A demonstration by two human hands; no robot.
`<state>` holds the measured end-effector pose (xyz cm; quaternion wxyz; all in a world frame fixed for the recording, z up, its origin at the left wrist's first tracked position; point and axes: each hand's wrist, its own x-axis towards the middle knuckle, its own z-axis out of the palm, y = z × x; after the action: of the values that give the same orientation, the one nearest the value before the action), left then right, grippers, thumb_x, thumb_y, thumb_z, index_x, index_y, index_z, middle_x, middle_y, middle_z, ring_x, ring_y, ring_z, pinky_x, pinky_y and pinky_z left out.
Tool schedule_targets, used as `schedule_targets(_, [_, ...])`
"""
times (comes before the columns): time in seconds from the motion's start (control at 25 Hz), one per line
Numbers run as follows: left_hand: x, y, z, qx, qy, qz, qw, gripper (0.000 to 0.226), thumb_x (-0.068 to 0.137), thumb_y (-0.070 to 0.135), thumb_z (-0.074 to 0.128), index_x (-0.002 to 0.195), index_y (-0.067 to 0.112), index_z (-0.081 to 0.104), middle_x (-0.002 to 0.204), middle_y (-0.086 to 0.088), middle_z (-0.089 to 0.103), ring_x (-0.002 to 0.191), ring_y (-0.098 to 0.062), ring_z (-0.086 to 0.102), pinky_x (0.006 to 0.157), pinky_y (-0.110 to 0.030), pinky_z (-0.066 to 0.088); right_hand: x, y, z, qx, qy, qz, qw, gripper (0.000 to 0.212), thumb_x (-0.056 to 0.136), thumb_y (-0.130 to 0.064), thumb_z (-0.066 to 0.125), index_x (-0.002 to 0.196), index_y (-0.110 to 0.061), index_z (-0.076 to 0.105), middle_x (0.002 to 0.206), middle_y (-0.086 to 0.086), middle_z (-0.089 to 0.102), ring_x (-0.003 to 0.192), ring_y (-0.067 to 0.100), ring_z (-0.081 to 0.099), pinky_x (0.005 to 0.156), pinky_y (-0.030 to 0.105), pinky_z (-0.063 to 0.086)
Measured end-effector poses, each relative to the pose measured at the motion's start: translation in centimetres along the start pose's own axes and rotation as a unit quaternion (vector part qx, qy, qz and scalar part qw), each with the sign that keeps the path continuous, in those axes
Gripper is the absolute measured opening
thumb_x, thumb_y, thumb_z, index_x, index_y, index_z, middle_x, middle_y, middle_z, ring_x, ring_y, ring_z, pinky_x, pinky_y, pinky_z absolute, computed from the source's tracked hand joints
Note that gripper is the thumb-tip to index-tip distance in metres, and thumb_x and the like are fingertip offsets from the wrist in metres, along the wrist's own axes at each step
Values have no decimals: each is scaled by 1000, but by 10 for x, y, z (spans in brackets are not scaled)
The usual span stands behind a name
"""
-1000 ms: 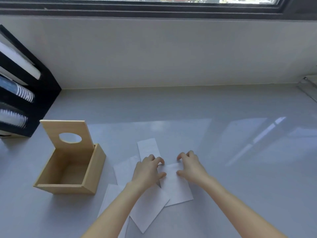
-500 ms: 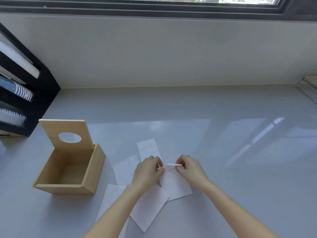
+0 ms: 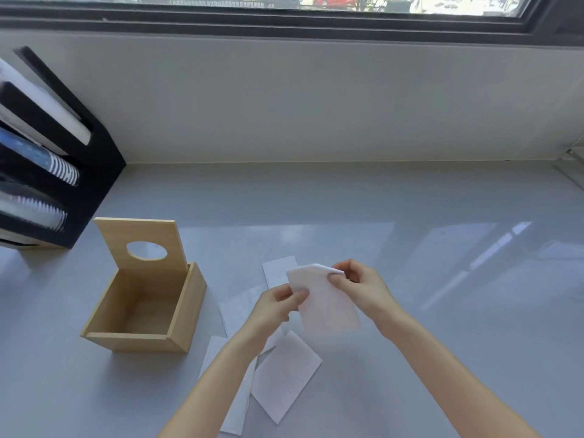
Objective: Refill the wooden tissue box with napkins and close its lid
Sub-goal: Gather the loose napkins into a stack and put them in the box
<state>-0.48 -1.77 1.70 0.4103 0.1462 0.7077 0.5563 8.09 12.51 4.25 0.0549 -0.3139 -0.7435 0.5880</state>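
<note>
The wooden tissue box (image 3: 186, 314) stands at the left with nothing inside. Its hinged lid (image 3: 110, 238), which has a round hole, is raised upright at the back. A white napkin (image 3: 325, 305) is lifted off the table, pinched at its top corner by my right hand (image 3: 360, 289) and at its left edge by my left hand (image 3: 275, 308). Several other white napkins (image 3: 284, 374) lie flat and overlapping on the table below my hands, to the right of the box.
A black file rack (image 3: 98, 159) with spiral notebooks stands at the far left, behind the box. The grey table (image 3: 410, 232) meets a pale wall under a window. A clear object (image 3: 572, 165) sits at the far right edge.
Both hands pinched the top edge of one napkin and lifted it off the pile; it now hangs between them above the table. The box and lid have not moved.
</note>
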Motion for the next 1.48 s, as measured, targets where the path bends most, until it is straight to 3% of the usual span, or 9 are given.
schedule_targets(0.2, [-5, -6, -11, -48, 38, -6, 998, 16, 91, 23, 52, 96, 15, 65, 95, -1, 68, 89, -19, 64, 85, -37, 50, 4, 1, 14, 84, -52, 46, 994, 8, 90, -10, 55, 85, -15, 59, 83, 4, 59, 77, 17, 58, 71, 24, 48])
schedule_targets(0.36, [-6, -11, -23, -66, 85, -18, 994, 16, 93, 21, 49, 89, 18, 64, 91, -2, 66, 82, -18, 59, 75, -28, 44, 18, -2, 25, 142, -86, 101, 981, 12, 94, -17, 51, 89, -13, 61, 86, 2, 64, 76, 13, 63, 64, 16, 53])
schedule_targets(0.56, [-2, -13, -41, -84, 150, -19, 985, 19, 93, 21, 46, 84, 18, 62, 87, -3, 63, 80, -20, 56, 68, -27, 41, 49, 7, 48, -90, 71, 82, 990, 19, 89, -18, 54, 102, -9, 63, 105, 11, 67, 98, 24, 63, 83, 29, 45])
schedule_targets(0.88, [6, -23, -50, -111, 205, -35, 972, 18, 94, 18, 42, 89, 14, 59, 86, -4, 62, 79, -20, 56, 65, -27, 42, 61, 15, 77, -348, 7, 74, 935, 45, 85, -30, 59, 117, -2, 47, 126, 14, 44, 120, 31, 42, 92, 37, 41])
schedule_targets(1.0, [7, -23, -50, -108, 212, -44, 970, 18, 94, 17, 42, 86, 15, 57, 88, -5, 61, 80, -21, 56, 66, -28, 41, 63, 16, 78, -331, 2, 88, 939, 38, 85, -25, 59, 114, -2, 49, 125, 15, 45, 118, 31, 45, 90, 35, 41])
schedule_targets(1.12, [6, -21, -50, -102, 211, -45, 971, 20, 94, 17, 41, 83, 18, 58, 84, -2, 61, 76, -18, 56, 64, -27, 41, 63, 15, 80, -312, 1, 97, 945, 12, 85, -18, 55, 85, -7, 50, 113, 16, 51, 104, 34, 51, 72, 31, 37])
schedule_targets(1.24, [6, -20, -49, -104, 208, -38, 972, 20, 94, 17, 41, 83, 19, 58, 84, -2, 61, 76, -18, 56, 65, -27, 42, 62, 20, 79, -293, 16, 97, 951, 29, 84, -15, 50, 60, -14, 34, 91, 11, 46, 80, 28, 43, 59, 28, 31])
schedule_targets(1.36, [5, -21, -48, -95, 205, -39, 973, 20, 95, 17, 41, 85, 19, 59, 86, -3, 62, 76, -18, 57, 65, -26, 42, 58, 23, 71, -200, 42, 88, 975, 7, 85, -15, 51, 81, -12, 47, 90, 4, 51, 83, 23, 46, 67, 27, 35])
schedule_targets(1.48, [5, -22, -47, -95, 201, -38, 974, 18, 95, 19, 42, 93, 16, 59, 91, -4, 64, 83, -20, 58, 69, -27, 43, 51, 22, 54, -89, 78, 91, 989, 14, 85, -13, 53, 98, -9, 55, 94, 3, 54, 85, 20, 48, 66, 26, 36])
